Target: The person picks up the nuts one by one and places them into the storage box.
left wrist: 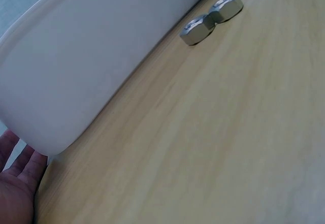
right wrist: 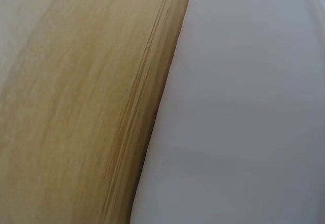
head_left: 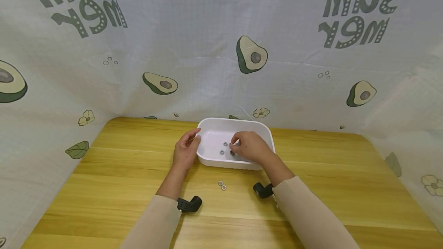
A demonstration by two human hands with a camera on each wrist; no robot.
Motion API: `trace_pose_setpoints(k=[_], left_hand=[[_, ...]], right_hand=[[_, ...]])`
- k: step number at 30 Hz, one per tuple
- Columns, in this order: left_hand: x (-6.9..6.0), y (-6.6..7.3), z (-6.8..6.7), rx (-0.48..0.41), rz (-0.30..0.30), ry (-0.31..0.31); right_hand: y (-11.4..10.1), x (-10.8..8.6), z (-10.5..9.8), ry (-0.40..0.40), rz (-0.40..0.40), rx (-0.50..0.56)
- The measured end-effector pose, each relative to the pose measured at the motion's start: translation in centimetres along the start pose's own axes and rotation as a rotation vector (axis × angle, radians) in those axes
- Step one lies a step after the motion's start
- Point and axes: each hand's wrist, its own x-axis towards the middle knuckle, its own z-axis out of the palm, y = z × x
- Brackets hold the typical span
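Observation:
A white plastic bin [head_left: 216,162] with rounded corners stands on the table, with several metal hex nuts [head_left: 222,152] lying on its floor. My right hand [head_left: 252,147] reaches over the front wall into it, thumb and forefinger pinching a small nut just above the floor; the hand partly covers other nuts. At the left end of the bin is my left hand [head_left: 185,152], its fingers loosely extended and touching the outer wall. Two more hex nuts [left wrist: 198,29] lie touching each other on the wood in front of the bin. The right wrist view shows the bin's wall but no hand.
The wooden table [head_left: 138,187] runs up to a white curtain [head_left: 207,49] printed with avocados, close behind the bin. Black wrist cameras [head_left: 190,204] sit at both sleeve cuffs, over the front part of the table.

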Motion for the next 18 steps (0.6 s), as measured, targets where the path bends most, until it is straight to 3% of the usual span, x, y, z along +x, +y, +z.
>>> trace_pose_setpoints(k=[18], left_hand=[[0.0, 0.1, 0.0, -0.003, -0.025, 0.0]], right_hand=[[-1.0, -3.3, -0.6, 0.102, -0.107, 0.083]])
